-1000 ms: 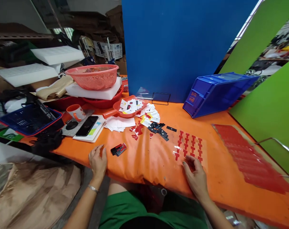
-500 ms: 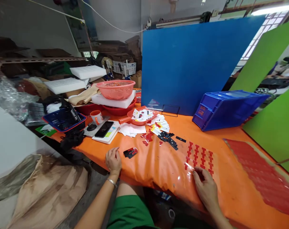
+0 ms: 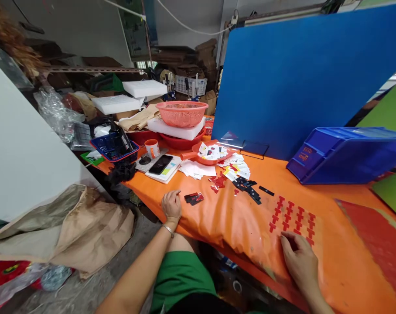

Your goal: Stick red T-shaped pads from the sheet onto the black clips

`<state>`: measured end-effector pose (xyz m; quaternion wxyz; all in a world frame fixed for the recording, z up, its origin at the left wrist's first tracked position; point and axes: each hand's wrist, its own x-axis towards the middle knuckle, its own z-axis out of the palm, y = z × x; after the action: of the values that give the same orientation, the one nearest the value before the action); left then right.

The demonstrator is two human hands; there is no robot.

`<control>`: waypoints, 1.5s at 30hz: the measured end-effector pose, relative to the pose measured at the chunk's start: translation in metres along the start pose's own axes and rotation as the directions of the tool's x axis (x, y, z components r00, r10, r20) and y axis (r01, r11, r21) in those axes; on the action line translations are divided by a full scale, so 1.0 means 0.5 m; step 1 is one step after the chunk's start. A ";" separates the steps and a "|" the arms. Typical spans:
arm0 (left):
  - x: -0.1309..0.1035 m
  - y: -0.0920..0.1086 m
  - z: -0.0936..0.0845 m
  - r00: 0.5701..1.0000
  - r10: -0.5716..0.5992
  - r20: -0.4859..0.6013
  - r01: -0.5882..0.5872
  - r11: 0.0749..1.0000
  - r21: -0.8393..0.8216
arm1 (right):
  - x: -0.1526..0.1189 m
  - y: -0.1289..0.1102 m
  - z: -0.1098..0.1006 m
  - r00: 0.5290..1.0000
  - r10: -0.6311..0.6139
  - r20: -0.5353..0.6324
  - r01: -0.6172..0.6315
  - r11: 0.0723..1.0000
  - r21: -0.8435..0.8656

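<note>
My left hand [image 3: 172, 206] rests on the front edge of the orange table, its fingers curled together and no object showing in them. Just right of it lies a small pile of black and red pieces [image 3: 194, 198]. My right hand [image 3: 301, 261] lies over the lower part of a clear sheet bearing rows of red T-shaped stickers [image 3: 288, 216]. Its thumb and forefinger are bent close together at the lowest stickers; what is between them is too small to tell. Loose black strips [image 3: 248, 188] and red pieces [image 3: 218, 181] lie farther back between the hands.
An orange dustpan [image 3: 203, 158] holds white cards, with more cards beside it. A phone [image 3: 160, 165] lies on a notebook near an orange-and-white mug [image 3: 151, 148]. A blue bin [image 3: 348, 155] and a blue panel [image 3: 292, 83] stand behind; a red sheet [image 3: 374, 244] lies at right.
My view has turned left, so the table contents sit farther right. My left hand's fingers have settled lower onto the table edge; my right hand stays at the sticker sheet.
</note>
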<state>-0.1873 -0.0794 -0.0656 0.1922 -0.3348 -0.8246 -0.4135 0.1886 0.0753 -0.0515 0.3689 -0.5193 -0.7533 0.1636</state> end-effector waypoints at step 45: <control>0.007 -0.012 0.019 0.995 0.034 0.098 -0.034 0.999 -0.005 | 0.009 -0.022 0.002 0.996 -0.078 -0.047 0.081 0.993 0.087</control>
<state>-0.1944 -0.0729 -0.0727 0.1577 -0.3691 -0.8266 -0.3946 0.1797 0.0751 -0.0435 0.4141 -0.4754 -0.7572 0.1707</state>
